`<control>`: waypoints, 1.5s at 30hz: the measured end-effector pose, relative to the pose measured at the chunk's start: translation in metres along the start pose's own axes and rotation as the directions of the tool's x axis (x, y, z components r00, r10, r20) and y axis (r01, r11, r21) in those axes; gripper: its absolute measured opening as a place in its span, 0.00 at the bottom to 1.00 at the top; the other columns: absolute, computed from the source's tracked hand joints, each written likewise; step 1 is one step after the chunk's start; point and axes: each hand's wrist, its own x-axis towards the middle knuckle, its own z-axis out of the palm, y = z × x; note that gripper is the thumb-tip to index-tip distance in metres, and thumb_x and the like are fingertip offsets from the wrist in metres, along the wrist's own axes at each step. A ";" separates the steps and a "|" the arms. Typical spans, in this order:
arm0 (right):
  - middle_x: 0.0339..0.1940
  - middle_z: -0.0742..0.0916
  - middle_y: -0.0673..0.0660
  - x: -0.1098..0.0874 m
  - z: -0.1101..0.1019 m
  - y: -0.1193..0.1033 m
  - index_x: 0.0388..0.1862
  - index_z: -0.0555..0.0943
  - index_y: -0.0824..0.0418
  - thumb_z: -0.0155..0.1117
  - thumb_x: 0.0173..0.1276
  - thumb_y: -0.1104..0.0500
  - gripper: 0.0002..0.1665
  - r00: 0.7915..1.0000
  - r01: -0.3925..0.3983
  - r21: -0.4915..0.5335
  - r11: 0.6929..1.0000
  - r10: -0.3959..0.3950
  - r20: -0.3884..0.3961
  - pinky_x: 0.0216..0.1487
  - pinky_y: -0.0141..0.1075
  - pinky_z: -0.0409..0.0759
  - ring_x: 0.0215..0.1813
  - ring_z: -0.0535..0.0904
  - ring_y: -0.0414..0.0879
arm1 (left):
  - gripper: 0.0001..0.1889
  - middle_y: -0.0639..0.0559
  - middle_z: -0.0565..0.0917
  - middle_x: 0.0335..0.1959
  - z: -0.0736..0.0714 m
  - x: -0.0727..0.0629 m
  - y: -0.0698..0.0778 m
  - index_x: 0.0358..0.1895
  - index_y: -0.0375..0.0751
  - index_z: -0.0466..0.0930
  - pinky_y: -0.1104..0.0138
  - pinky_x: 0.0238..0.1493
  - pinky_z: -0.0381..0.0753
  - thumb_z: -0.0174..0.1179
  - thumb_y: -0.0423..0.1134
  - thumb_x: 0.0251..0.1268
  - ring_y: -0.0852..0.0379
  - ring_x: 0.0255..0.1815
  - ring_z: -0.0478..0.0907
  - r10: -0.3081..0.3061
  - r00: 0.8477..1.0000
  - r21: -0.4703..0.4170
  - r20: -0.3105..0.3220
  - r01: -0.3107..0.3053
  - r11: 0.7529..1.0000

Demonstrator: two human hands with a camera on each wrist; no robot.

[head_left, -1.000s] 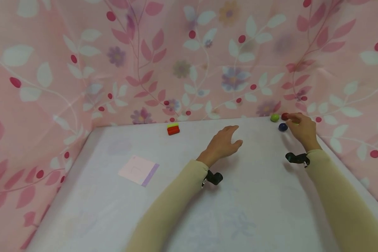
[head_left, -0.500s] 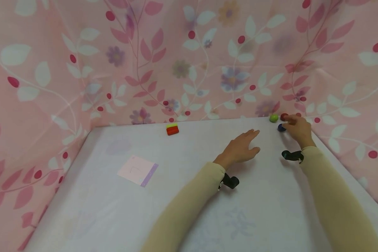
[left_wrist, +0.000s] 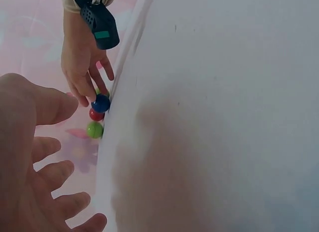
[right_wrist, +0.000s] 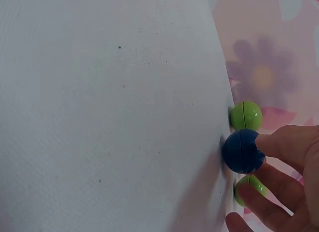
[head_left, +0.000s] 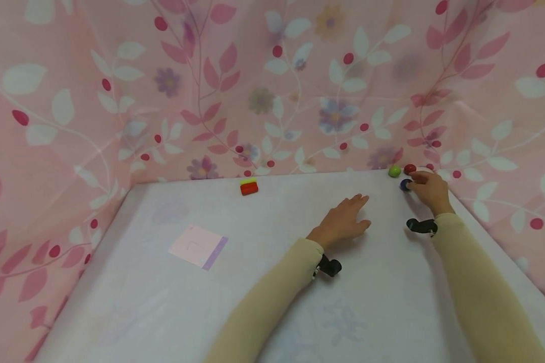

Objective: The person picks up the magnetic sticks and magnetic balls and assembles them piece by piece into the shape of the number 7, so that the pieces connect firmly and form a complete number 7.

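My right hand [head_left: 429, 190] is at the far right corner of the table, thumb and index finger pinching a small blue ball [right_wrist: 241, 152]. The ball has a thin seam and sits at the tabletop. Just behind it are a green ball [head_left: 394, 171] and a red ball [head_left: 410, 169]. A second green ball [right_wrist: 246, 190] shows past my fingers in the right wrist view, partly covered by them. My left hand [head_left: 343, 222] hovers over the table to the left of the balls, fingers spread and holding nothing.
A red block-like piece with a yellow-green one [head_left: 249, 187] lies near the back edge. A pale pink square with a purple strip [head_left: 199, 246] lies on the left of the white table [head_left: 141, 297]. Pink floral cloth [head_left: 236, 75] hangs behind and at both sides.
My left hand moved right, then slightly back left and nearer to me. My right hand shifted left from beside the blue ball and took it between thumb and finger.
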 end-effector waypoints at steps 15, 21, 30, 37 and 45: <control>0.65 0.76 0.78 0.001 0.001 0.000 0.70 0.74 0.72 0.60 0.78 0.60 0.27 0.999 -0.005 -0.015 1.000 0.006 0.037 0.64 0.64 0.69 0.65 0.68 0.73 | 0.35 0.56 0.54 0.84 -0.010 -0.009 -0.009 0.85 0.54 0.53 0.53 0.76 0.58 0.52 0.51 0.80 0.46 0.82 0.52 -0.014 1.000 -0.036 -0.022 0.014 0.999; 0.65 0.75 0.78 0.000 0.001 0.001 0.72 0.73 0.72 0.60 0.79 0.61 0.27 0.999 -0.017 -0.020 1.000 0.018 0.042 0.63 0.64 0.70 0.64 0.67 0.73 | 0.35 0.56 0.54 0.84 -0.010 -0.010 -0.012 0.85 0.54 0.53 0.52 0.76 0.58 0.52 0.51 0.80 0.45 0.82 0.52 -0.020 1.000 -0.041 -0.020 0.019 0.999; 0.61 0.77 0.77 -0.002 0.000 -0.001 0.70 0.74 0.72 0.62 0.79 0.58 0.27 1.000 0.014 -0.023 1.000 -0.014 0.006 0.59 0.62 0.70 0.62 0.69 0.72 | 0.35 0.56 0.54 0.84 -0.013 -0.010 -0.012 0.85 0.55 0.53 0.55 0.77 0.57 0.52 0.52 0.81 0.46 0.82 0.52 -0.002 1.000 -0.032 -0.016 0.001 0.999; 0.64 0.76 0.76 -0.008 0.001 -0.010 0.72 0.73 0.71 0.62 0.80 0.53 0.31 1.000 0.011 0.025 1.000 -0.011 0.028 0.59 0.62 0.73 0.63 0.69 0.72 | 0.34 0.56 0.56 0.83 -0.017 -0.016 -0.012 0.85 0.54 0.55 0.55 0.77 0.55 0.52 0.52 0.81 0.46 0.82 0.53 -0.010 0.999 -0.046 -0.040 0.008 0.999; 0.59 0.80 0.75 -0.022 0.004 -0.030 0.69 0.77 0.71 0.65 0.78 0.53 0.29 0.994 0.108 0.013 0.994 -0.108 -0.019 0.45 0.44 0.78 0.58 0.75 0.70 | 0.34 0.54 0.56 0.83 -0.021 -0.025 -0.012 0.85 0.54 0.54 0.52 0.77 0.57 0.52 0.52 0.81 0.45 0.82 0.53 0.025 0.998 0.002 -0.056 -0.025 1.000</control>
